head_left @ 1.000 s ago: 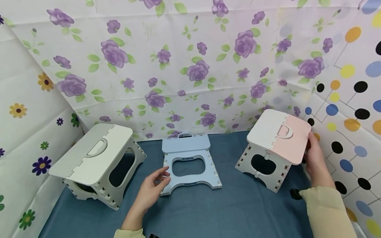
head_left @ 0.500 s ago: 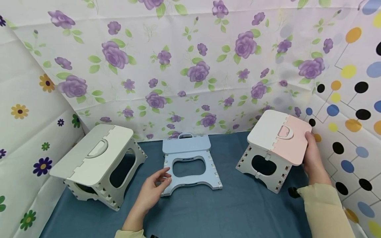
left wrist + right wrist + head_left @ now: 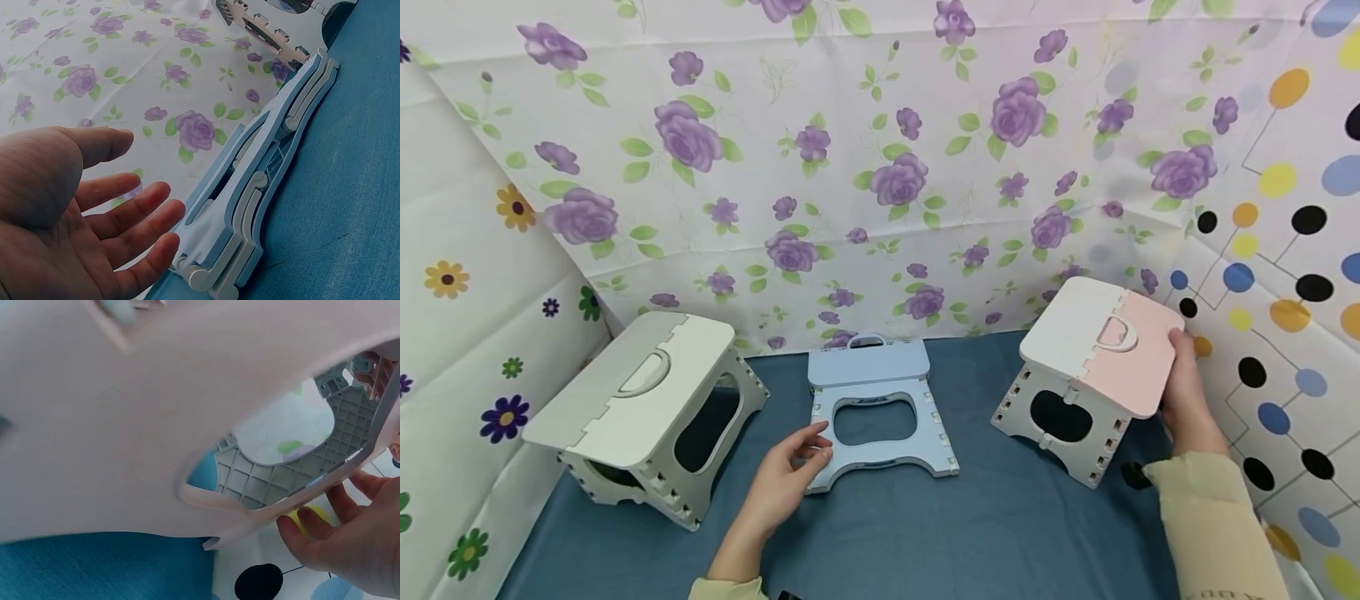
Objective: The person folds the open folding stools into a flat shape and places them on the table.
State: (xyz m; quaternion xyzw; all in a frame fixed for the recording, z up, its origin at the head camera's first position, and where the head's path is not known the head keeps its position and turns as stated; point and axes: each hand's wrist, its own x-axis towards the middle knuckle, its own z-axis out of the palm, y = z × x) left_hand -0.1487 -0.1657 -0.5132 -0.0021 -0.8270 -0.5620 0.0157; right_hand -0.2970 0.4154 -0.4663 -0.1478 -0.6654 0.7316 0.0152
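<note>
My right hand (image 3: pixel 1187 396) holds the right edge of an unfolded pink-and-white folding stool (image 3: pixel 1135 358). Its thumb lies along the pink top's edge; in the right wrist view, fingers (image 3: pixel 340 503) touch the edge of the stool's pink part. Between the other stools, a light-blue folding stool (image 3: pixel 872 362) lies folded flat on the cloth. Beside its left edge hovers my left hand (image 3: pixel 782 475), fingers loosely bent and palm toward it. In the left wrist view, nothing is held there, and fingertips overlap the blue stool's (image 3: pixel 212 231) near end.
A larger grey-and-white folding stool (image 3: pixel 647 383) stands unfolded at the left. Dark blue cloth (image 3: pixel 970 533) covers the surface. Flowered fabric (image 3: pixel 850 167) rises behind, and dotted fabric (image 3: pixel 1292 333) closes off the right side.
My right hand and wrist have shifted slightly left along the pink-and-white stool's edge, and that stool has moved a touch left. The left hand and other stools look unchanged.
</note>
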